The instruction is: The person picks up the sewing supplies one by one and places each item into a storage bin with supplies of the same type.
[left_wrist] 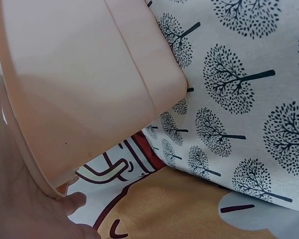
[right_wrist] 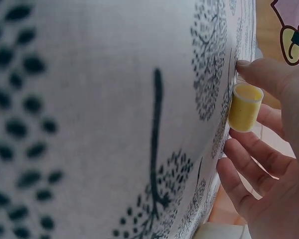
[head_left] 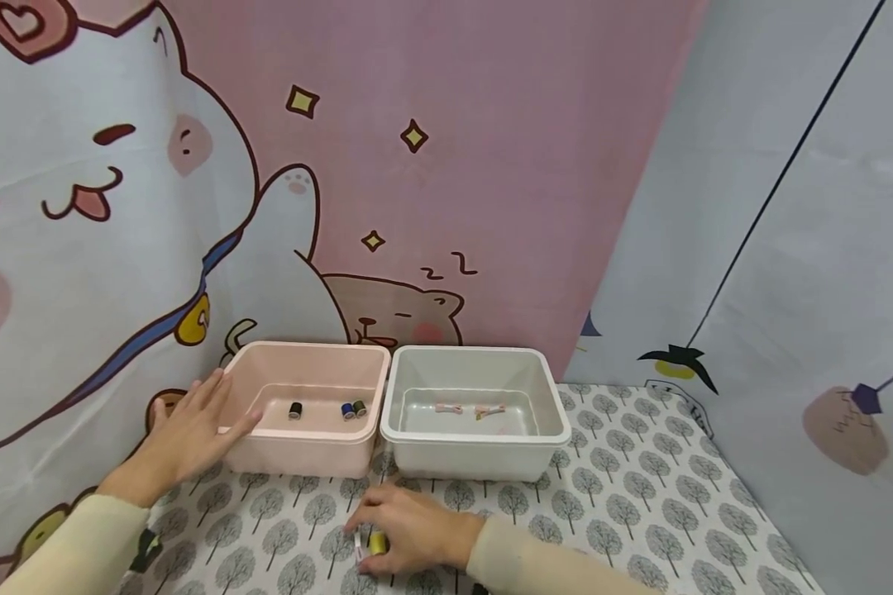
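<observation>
My left hand (head_left: pixel 193 426) lies at the left rim of the pink bin (head_left: pixel 305 454), fingers stretched along the side and thumb over the front corner. In the left wrist view the same hand (left_wrist: pixel 25 184) runs along the bin's edge. My right hand (head_left: pixel 413 529) is low at the cloth in front of the bins, its fingers spread around a yellow thread spool (head_left: pixel 377 543). A small pale pink piece (head_left: pixel 358 547) shows between thumb and fingertips. In the right wrist view the thumb stands apart from the spool (right_wrist: pixel 245 108).
Inside the pink bin are a black spool (head_left: pixel 295 411), a blue spool (head_left: pixel 347 411) and a dark green spool (head_left: pixel 360 408). The white bin (head_left: pixel 476 459) beside it holds two pink bow-shaped pieces (head_left: pixel 449 408). Tree-print cloth (head_left: pixel 603 496) covers the table; a cartoon curtain (head_left: pixel 491 165) hangs behind.
</observation>
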Tool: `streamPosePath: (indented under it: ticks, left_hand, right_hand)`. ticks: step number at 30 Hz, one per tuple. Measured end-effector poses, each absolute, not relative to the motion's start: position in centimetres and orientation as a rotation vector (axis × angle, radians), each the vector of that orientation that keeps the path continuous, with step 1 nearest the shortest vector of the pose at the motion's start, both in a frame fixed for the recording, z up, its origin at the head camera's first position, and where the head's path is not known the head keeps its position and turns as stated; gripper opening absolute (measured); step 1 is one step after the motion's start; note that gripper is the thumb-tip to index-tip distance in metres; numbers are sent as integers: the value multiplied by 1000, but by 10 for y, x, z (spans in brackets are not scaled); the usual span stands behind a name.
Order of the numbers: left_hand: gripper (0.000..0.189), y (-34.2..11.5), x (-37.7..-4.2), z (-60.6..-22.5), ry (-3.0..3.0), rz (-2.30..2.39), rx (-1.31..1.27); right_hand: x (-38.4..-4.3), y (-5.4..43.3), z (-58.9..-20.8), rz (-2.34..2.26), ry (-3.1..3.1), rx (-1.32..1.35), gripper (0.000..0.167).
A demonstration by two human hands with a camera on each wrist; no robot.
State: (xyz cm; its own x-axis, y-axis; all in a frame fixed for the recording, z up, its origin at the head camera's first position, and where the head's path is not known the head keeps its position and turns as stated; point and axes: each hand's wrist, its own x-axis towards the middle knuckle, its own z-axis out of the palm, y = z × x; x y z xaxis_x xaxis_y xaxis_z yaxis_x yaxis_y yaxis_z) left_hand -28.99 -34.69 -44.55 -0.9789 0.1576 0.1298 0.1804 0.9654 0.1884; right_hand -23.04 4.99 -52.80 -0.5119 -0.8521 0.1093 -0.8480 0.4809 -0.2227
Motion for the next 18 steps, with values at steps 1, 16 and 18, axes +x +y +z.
streamPosePath:
  ticks: [1, 16, 18]
  left_hand:
    - [111, -347, -290, -446, -3004, -300, -257]
    - [110, -349, -291, -447, -3013, -276, -257]
    - [110, -348, -291, -448, -3009, -274, -261]
  right_hand:
    - [-230, 50, -528, -398, 2683, -1545, 46]
    - [-229, 49, -531, -417, 2687, -1568, 39]
    - [-229, 49, -532, -426, 2684, -1566, 38]
